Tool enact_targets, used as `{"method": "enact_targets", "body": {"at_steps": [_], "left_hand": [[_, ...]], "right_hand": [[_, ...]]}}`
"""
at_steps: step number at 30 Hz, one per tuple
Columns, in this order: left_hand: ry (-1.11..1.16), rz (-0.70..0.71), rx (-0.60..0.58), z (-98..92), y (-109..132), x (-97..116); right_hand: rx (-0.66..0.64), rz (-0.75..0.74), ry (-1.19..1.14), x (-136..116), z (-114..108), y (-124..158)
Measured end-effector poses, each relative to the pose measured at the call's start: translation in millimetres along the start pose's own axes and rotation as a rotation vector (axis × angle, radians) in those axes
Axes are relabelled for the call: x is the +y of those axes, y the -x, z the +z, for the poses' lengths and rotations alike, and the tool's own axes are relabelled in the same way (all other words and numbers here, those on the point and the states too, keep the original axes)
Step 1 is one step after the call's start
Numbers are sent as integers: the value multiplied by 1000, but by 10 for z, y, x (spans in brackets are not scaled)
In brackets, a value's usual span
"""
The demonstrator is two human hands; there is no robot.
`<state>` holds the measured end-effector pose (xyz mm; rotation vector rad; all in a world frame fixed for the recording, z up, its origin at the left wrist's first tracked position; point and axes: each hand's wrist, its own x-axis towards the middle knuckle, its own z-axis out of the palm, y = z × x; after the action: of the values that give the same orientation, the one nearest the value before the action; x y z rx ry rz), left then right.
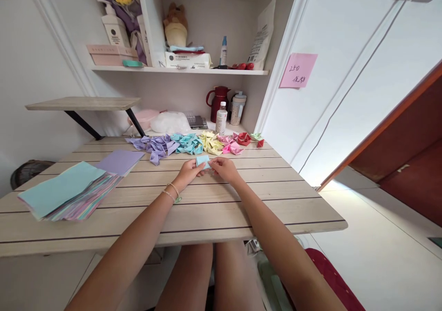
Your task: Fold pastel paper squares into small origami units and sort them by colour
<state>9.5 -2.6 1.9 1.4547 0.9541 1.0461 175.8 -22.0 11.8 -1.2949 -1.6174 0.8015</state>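
Note:
A small folded piece of light blue paper (202, 161) is held just above the table, between my two hands. My left hand (188, 172) pinches its left side, thumb on the front face. On the right edge, the fingertips of my right hand (223, 167) are closed. Right behind the paper lies a row of folded paper pieces: purple ones (159, 145), light blue ones (188, 143), yellow ones (211, 142), pink ones (232, 146) and red ones (243, 139). The fingers' undersides are hidden.
A fanned stack of coloured paper sheets (65, 189) lies at the left, with a purple sheet (120, 160) beside it. Behind the row stand a clear bottle (221, 119), a dark red jug (218, 101) and a tumbler (238, 108). A raised wooden shelf (83, 103) overhangs the left rear.

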Motion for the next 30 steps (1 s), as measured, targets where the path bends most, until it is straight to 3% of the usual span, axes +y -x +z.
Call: {"method": "enact_targets", "body": {"at_steps": [3, 9, 16, 24, 30], "left_hand": [[40, -15, 22, -2, -1, 2], [86, 15, 68, 14, 28, 33], [59, 124, 97, -37, 22, 61], [102, 48, 47, -57, 29, 57], [217, -44, 40, -20, 24, 79]], "right_hand": [[26, 40, -97, 24, 1, -18], [-65, 112, -221, 0, 69, 15], [12, 125, -413, -27, 110, 16], [-28, 232, -608, -78, 102, 30], [-3, 234, -693, -55, 83, 28]]}}
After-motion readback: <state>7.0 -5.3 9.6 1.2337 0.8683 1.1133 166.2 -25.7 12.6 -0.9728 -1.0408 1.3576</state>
